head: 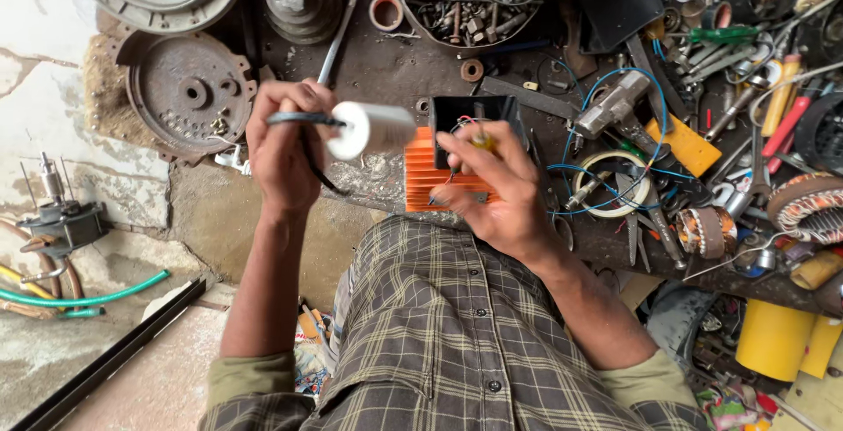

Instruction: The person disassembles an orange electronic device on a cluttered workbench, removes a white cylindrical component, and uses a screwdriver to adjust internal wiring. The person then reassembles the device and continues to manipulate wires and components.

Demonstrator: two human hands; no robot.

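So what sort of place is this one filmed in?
Most likely a small electrical or motor repair workshop: a cluttered workbench with a copper-wound stator, rusty motor end covers and loose spanners.

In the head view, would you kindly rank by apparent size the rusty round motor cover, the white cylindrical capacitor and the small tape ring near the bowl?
1. Rusty round motor cover, clearly largest.
2. White cylindrical capacitor, held in the left hand; being nearer the camera, it looks bigger than it is.
3. Small tape ring, smallest.
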